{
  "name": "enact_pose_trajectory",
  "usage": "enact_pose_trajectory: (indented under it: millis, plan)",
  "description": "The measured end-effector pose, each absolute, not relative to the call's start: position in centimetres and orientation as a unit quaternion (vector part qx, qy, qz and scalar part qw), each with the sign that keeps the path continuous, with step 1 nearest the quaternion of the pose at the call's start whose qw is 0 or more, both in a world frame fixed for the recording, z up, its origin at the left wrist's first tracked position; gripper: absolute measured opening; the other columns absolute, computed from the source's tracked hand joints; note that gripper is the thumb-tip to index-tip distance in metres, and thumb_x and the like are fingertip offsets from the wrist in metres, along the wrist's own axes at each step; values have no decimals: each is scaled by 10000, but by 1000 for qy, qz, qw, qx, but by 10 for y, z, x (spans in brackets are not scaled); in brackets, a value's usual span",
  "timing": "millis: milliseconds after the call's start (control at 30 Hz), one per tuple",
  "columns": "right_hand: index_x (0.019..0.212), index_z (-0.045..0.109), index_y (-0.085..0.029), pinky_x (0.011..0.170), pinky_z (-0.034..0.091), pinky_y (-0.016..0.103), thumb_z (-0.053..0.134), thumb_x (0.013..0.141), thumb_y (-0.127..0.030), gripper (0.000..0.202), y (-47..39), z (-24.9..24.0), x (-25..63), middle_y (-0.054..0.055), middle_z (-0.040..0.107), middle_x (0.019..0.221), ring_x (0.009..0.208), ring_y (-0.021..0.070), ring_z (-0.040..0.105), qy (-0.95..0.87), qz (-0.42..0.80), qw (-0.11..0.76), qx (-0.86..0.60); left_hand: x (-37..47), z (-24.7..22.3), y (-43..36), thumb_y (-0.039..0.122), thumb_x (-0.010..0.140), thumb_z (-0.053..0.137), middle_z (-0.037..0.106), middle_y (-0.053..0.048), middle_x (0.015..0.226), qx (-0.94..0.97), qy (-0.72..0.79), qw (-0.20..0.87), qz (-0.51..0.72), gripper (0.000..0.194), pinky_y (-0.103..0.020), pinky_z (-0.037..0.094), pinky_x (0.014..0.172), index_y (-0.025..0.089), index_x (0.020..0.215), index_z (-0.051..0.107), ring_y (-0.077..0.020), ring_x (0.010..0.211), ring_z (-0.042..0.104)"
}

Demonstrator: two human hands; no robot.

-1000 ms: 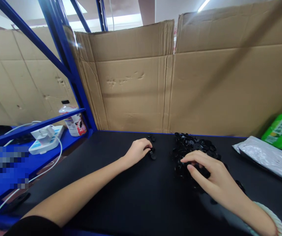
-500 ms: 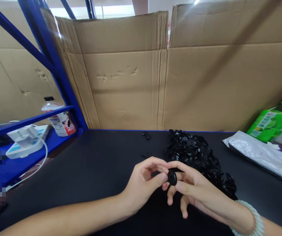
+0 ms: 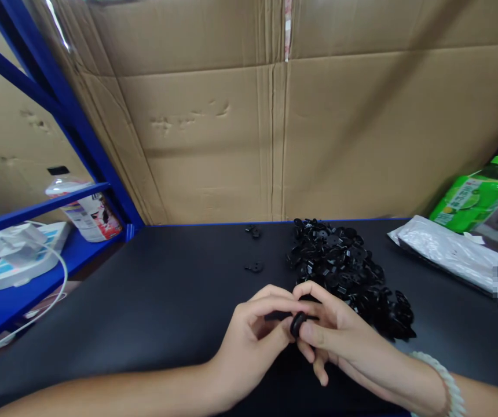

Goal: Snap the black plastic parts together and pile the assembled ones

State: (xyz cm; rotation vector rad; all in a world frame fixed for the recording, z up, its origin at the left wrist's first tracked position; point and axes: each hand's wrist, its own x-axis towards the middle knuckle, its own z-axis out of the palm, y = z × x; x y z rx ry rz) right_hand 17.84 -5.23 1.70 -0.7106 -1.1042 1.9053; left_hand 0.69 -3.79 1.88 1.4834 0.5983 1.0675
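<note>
A small round black part is pinched between my two hands, seen nearly edge-on. My left hand closes on its left side with thumb and fingers. From the right, my right hand grips the same part between thumb and forefinger, its lower fingers curled beneath. A pale braided band circles my right wrist. Beyond my right hand lies a heap of black disc-like parts. Two small groups of black parts rest apart from the heap, one nearer and one farther back.
The black table meets an upright cardboard wall. At left, a blue frame holds a bottle and a white power strip. A silvery plastic bag and green bottle sit at right.
The view has tilted down and shifted slightly. Between my fingers the round part has turned from showing its face to nearly edge-on, and my right hand's lower fingers have curled in.
</note>
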Motion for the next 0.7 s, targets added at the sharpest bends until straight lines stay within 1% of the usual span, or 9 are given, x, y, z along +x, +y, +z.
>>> enact_pose_trajectory:
  millis: [100,200,267,333,433,500,600,633,700]
  plan:
    - [963,505,-207,433,524,152,707,811,-287,265,-52,15,176,-29,524,784,597,73,550,-438,751,409,-277,5,21,-42,157,854,609,590,-62,995,653,287,535,453,230,-246,515,702,276,1001,739,-170,863,610]
    - [871,537,-165,447,530,150,678,836,-280,185,-51,13,174,-12,523,784,616,76,560,-438,748,414,-277,3,24,-43,187,857,589,583,-91,1074,671,285,517,448,240,-276,534,702,248,1042,729,-181,836,620]
    - [871,549,-154,459,542,165,676,838,-280,181,-50,11,174,-6,525,776,622,81,562,-432,755,413,-271,1,25,-42,211,860,582,606,-111,1106,680,257,520,448,252,-327,540,777,225,1072,717,-227,920,630]
    - [887,552,-149,471,557,189,678,837,-281,189,-49,10,176,-8,526,751,620,90,570,-427,767,403,-258,0,25,-40,188,853,593,647,-111,1077,686,244,512,456,245,-363,517,874,204,1068,710,-252,1006,622]
    - [863,549,-138,499,574,221,669,845,-274,183,-46,9,178,-17,516,717,616,96,582,-422,782,389,-242,1,23,-37,103,816,638,693,-79,1011,684,257,488,478,224,-337,497,923,197,1006,711,-221,1002,639]
    - [859,555,-131,523,581,240,645,862,-265,162,-44,10,180,-15,515,730,634,101,589,-420,787,384,-237,2,20,-35,74,791,664,711,-61,973,689,254,469,491,239,-312,514,889,205,984,714,-201,956,659]
    - [936,562,-135,602,588,293,603,879,-210,103,-43,14,183,9,546,807,731,136,621,-419,797,370,-230,3,18,-32,57,752,706,726,-56,930,709,237,431,505,268,-291,544,805,216,966,736,-189,874,680]
    - [970,554,-143,651,586,319,605,866,-177,121,-43,15,184,15,559,840,776,150,632,-419,801,364,-225,2,18,-31,52,735,723,730,-57,919,717,232,419,507,277,-286,549,785,217,957,746,-187,854,684]
    - [1027,527,-160,759,562,365,619,828,-115,224,-43,19,186,21,578,899,850,169,646,-425,806,352,-214,2,18,-29,48,712,748,732,-63,912,732,222,403,503,296,-275,556,749,219,954,759,-179,806,690]
